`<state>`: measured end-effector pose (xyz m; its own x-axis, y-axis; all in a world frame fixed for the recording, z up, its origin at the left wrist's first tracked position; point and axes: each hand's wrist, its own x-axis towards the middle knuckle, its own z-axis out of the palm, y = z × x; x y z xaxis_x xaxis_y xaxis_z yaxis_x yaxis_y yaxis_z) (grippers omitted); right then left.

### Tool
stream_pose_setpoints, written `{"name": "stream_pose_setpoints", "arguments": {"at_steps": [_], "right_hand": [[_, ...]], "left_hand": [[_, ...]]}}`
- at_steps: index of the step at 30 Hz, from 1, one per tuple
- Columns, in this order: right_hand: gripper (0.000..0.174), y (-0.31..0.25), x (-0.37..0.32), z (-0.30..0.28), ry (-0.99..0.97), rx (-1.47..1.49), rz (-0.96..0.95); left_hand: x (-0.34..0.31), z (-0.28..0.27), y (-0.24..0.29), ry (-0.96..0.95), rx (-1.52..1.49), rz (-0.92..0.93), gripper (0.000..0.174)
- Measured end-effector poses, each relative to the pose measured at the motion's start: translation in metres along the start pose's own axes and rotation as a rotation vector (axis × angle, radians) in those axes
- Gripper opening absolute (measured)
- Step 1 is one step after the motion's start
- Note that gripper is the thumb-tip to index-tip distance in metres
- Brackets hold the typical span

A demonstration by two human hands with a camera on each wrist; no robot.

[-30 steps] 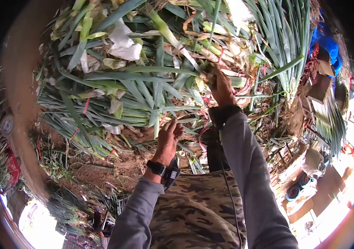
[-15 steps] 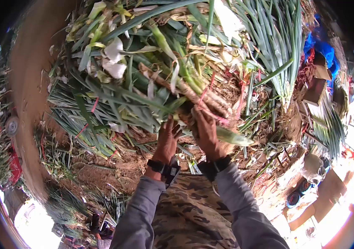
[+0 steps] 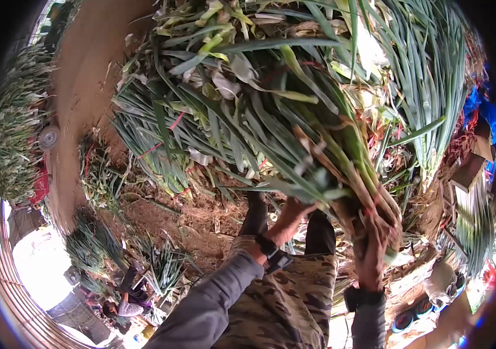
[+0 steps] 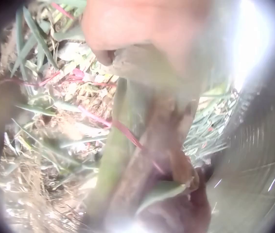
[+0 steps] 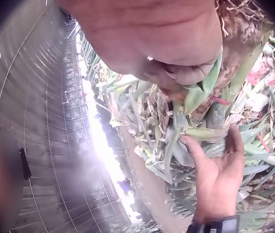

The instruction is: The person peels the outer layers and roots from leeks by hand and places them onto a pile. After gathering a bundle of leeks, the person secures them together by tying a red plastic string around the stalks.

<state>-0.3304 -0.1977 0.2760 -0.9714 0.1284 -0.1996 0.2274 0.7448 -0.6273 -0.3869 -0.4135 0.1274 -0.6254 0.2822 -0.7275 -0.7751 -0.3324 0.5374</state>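
Note:
A thick bundle of long green onions (image 3: 370, 174) slants across the front of the pile, green leaves up and left, brown root end low at the right. My right hand (image 3: 370, 250) grips it near the roots, by a red tie (image 4: 123, 131). Partly covered by leaves, my left hand (image 3: 291, 218) is at the stalks farther up. In the right wrist view the left hand (image 5: 217, 179) has thumb and fingers on either side of the stalks. Its knuckles fill the top of the left wrist view, over a pale green stalk (image 4: 147, 63).
A heap of green onions and loose leaves (image 3: 213, 87) lies ahead, with a large bundle (image 3: 428, 87) on its right. Blue plastic (image 3: 492, 125) and a cardboard box (image 3: 469, 171) are at the far right. A cart wheel (image 3: 48, 137) stands left; another person (image 3: 125, 305) is lower left.
My right hand has drawn the bundle out of the heap, toward me and to the right. The left hand has moved right to the stalks. The head view has shifted left.

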Motion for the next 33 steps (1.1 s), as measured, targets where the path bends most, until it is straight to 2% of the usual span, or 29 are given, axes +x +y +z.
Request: {"name": "stream_pose_setpoints", "arguments": {"at_steps": [2, 3, 4, 6, 7, 8, 10, 12, 13, 14, 15, 17, 19, 21, 22, 23, 24, 26, 27, 28, 30, 32, 33], "right_hand": [[0.072, 0.010, -0.024, -0.015, 0.045, -0.033, 0.031], [0.074, 0.012, -0.035, -0.025, 0.024, -0.011, 0.084], [0.076, 0.015, -0.044, -0.036, 0.001, 0.005, 0.140], [0.078, 0.022, -0.060, -0.055, 0.006, -0.049, 0.153], [0.079, 0.027, -0.066, -0.062, 0.009, -0.074, 0.157], [0.079, 0.032, -0.072, -0.069, 0.014, -0.071, 0.188], [0.080, 0.039, -0.083, -0.074, 0.017, -0.054, 0.255], [0.071, 0.051, -0.087, -0.073, 0.039, -0.130, 0.205], [0.069, 0.058, -0.086, -0.073, 0.036, -0.082, 0.218], [0.062, 0.064, -0.088, -0.071, 0.024, -0.012, 0.308], [0.055, 0.072, -0.090, -0.069, 0.017, 0.055, 0.399], [0.043, 0.084, -0.094, -0.070, 0.081, -0.193, 0.132], [0.039, 0.089, -0.098, -0.073, 0.064, -0.173, 0.158], [0.034, 0.093, -0.101, -0.078, -0.009, 0.034, 0.310], [0.029, 0.098, -0.099, -0.080, -0.058, 0.309, 0.435], [0.025, 0.093, -0.093, -0.079, 0.031, 0.508, 0.632], [0.023, 0.089, -0.087, -0.081, 0.051, 0.636, 0.741], [0.025, 0.081, -0.076, -0.087, 0.140, 0.887, 0.966], [0.020, 0.088, -0.079, -0.089, 0.101, 0.933, 0.980], [0.025, 0.095, -0.084, -0.090, 0.063, 0.982, 0.994], [0.022, 0.111, -0.095, -0.080, 0.076, 0.803, 0.835], [0.018, 0.120, -0.099, -0.074, 0.101, 0.705, 0.759], [0.019, 0.123, -0.096, -0.072, 0.124, 0.694, 0.760]], "left_hand": [[-0.027, 0.005, -0.019, -0.128, -0.114, -0.184, 0.060], [-0.034, 0.005, -0.027, -0.187, -0.025, -0.200, 0.055], [-0.046, 0.008, -0.021, -0.267, -0.054, -0.337, 0.050], [-0.054, -0.003, -0.036, -0.302, -0.123, -0.465, 0.044], [-0.060, -0.002, -0.029, -0.242, -0.290, -0.473, 0.040], [-0.061, -0.011, -0.027, -0.215, -0.260, -0.462, 0.039], [-0.045, -0.025, -0.035, 0.096, -0.338, -0.410, 0.053], [-0.020, -0.027, -0.026, 0.298, -0.365, -0.465, 0.071], [-0.005, -0.022, -0.020, 0.253, -0.309, -0.408, 0.078], [0.011, -0.018, -0.017, 0.203, -0.253, -0.357, 0.086], [0.029, -0.019, -0.024, 0.152, -0.247, -0.257, 0.074], [0.046, -0.019, -0.046, 0.071, 0.032, -0.048, 0.062], [0.051, -0.026, -0.049, -0.030, 0.568, 0.222, 0.061], [0.058, -0.022, -0.051, -0.045, 0.298, 0.147, 0.061], [0.067, -0.023, -0.053, -0.043, -0.016, -0.005, 0.061], [0.075, -0.025, -0.055, 0.005, -0.333, -0.149, 0.062], [0.084, -0.033, -0.058, -0.003, -0.441, -0.202, 0.062], [0.086, -0.032, -0.057, 0.000, -0.397, -0.182, 0.062], [0.086, -0.029, -0.056, 0.002, -0.402, -0.187, 0.062], [0.083, -0.028, -0.052, -0.030, -0.431, -0.213, 0.061], [0.078, -0.027, -0.048, -0.044, -0.445, -0.218, 0.060], [0.071, -0.028, -0.046, -0.005, -0.419, -0.168, 0.060], [0.063, -0.024, -0.041, 0.003, -0.309, -0.136, 0.056]]}}
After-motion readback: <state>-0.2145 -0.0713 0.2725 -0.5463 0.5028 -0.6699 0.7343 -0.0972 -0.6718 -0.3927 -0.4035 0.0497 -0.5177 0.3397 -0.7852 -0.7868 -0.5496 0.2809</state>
